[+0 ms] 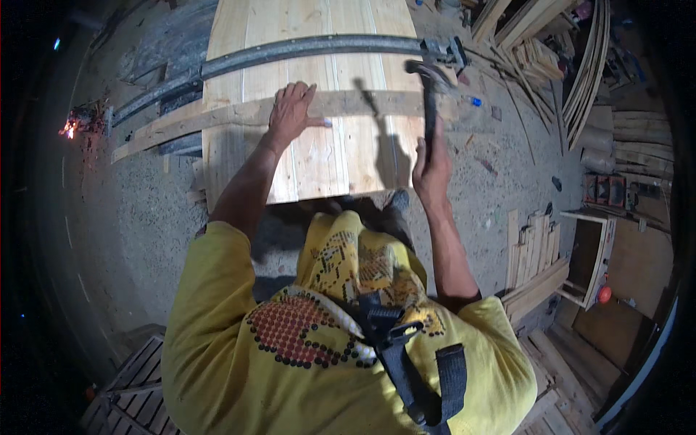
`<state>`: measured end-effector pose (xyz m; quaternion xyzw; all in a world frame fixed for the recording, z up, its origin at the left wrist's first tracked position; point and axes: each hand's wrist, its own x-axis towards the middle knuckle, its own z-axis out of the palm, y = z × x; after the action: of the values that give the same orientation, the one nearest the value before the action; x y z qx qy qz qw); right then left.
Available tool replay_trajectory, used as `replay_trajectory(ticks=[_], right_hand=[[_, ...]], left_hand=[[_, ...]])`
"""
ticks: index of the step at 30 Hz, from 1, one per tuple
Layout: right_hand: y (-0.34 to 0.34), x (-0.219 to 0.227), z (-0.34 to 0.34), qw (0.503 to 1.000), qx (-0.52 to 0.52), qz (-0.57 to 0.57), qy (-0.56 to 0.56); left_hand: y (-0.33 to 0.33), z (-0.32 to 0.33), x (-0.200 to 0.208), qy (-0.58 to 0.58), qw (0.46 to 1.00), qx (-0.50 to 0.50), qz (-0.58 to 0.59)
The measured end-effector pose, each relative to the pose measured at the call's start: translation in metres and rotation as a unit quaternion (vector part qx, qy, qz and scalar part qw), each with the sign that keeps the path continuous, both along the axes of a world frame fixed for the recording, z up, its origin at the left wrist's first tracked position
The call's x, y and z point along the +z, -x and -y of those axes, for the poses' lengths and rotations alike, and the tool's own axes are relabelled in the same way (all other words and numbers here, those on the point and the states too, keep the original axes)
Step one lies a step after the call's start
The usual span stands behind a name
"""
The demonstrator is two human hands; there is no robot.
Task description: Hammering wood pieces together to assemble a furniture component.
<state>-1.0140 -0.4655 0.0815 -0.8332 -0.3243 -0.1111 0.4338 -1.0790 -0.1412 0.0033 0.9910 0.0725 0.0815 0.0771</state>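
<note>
My right hand is wrapped round the handle of a claw hammer, held upright over the right edge of a wooden panel. The hammer's head is slightly blurred and its shadow falls on the boards. My left hand lies with fingers and thumb spread on a flat wooden batten, which crosses the panel and sticks out beyond its left side. The panel is made of several pale boards side by side. Farther off, a long metal bar clamp spans the panel, roughly along the batten.
A small fire burns on the floor at far left. Stacked wood strips lean at the far right. Short boards and a wooden frame stand at right. A slatted wooden piece lies at lower left.
</note>
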Motion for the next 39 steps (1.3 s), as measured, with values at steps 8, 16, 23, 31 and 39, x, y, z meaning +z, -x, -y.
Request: replay_trajectory(ticks=[8, 16, 23, 31, 39], right_hand=[[-0.015, 0.003, 0.006, 0.940, -0.036, -0.265, 0.212], [-0.014, -0.038, 0.034, 0.936, -0.003, -0.209, 0.284], [0.011, -0.018, 0.086, 0.984, -0.028, -0.170, 0.035], [0.043, -0.053, 0.176, 0.953, -0.087, -0.284, 0.053], [0.063, -0.027, 0.106, 0.974, 0.028, -0.221, 0.042]], left_hand=[[0.009, 0.008, -0.003, 0.014, 1.000, 0.004, 0.007], [0.015, 0.013, -0.013, -0.018, 1.000, 0.006, 0.022], [0.022, 0.020, -0.001, 0.019, 0.997, 0.044, 0.057], [0.126, 0.045, -0.021, 0.121, 0.884, 0.233, 0.386], [0.259, -0.151, -0.035, 0.336, 0.691, 0.559, 0.311]])
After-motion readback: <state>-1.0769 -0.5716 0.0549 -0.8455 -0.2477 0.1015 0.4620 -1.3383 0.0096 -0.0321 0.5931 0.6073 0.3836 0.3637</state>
